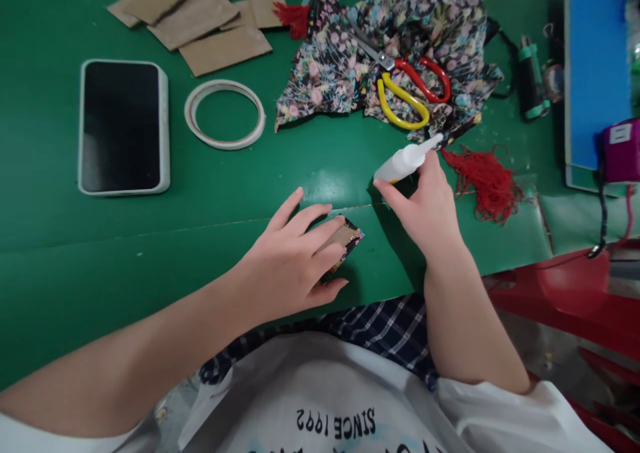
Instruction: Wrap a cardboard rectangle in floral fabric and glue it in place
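Observation:
My left hand (295, 259) lies over a small cardboard piece (344, 237) edged with dark floral fabric, near the front of the table. Its fingers are spread, and they cover much of the piece. In my right hand (427, 206) is a white glue bottle (400, 164), tilted with its narrow nozzle up and to the right. Thumb and fingers close around the bottle, just above the table and apart from the piece. Beyond it, crumpled floral fabric (330, 73) has scissors (386, 61) with one red and one yellow handle on top.
On the green table (150, 259) are a black-screened device (123, 126), a tape roll (190, 114) and several cardboard pieces (225, 49). A red tassel (487, 179) lies right of my right hand. Farther right are a green-and-black tool (531, 79), a blue board (595, 53) and a purple object (623, 156).

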Motion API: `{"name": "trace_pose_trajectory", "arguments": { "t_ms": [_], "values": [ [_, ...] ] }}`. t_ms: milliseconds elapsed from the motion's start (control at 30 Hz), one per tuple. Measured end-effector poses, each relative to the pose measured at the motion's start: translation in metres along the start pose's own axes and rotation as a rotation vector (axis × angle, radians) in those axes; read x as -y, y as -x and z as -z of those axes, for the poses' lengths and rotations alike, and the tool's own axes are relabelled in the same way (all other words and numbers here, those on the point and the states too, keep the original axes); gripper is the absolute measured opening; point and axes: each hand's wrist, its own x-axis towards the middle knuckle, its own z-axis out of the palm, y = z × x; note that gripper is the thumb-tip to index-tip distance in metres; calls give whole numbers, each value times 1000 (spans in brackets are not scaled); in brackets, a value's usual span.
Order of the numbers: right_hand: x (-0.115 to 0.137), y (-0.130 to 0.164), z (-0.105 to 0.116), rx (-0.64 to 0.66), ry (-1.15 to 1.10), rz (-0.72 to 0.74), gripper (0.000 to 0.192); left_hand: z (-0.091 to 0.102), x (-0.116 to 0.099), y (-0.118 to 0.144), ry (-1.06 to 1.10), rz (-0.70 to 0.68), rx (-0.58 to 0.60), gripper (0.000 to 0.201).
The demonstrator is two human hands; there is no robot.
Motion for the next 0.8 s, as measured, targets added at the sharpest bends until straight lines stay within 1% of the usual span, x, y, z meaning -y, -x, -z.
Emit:
{"name": "trace_pose_trajectory", "arguments": {
  "t_ms": [233,333,500,633,800],
  "values": [
    [1,-1,0,-16,-51,44,45,3,-2,2,-44,-17,-20,32],
    [1,0,0,-43,-89,55,43,3,-2,2,-25,5,-23,28],
    [-4,-2,-2,-108,-120,32,35,3,-1,2,11,7,59,29],
    [-6,-4,-3,-144,-113,26,34,2,-1,2,-6,3,89,31],
    [-7,-8,-7,-113,-95,11,38,1,-2,2,-57,-35,87,34]
  ]
}}
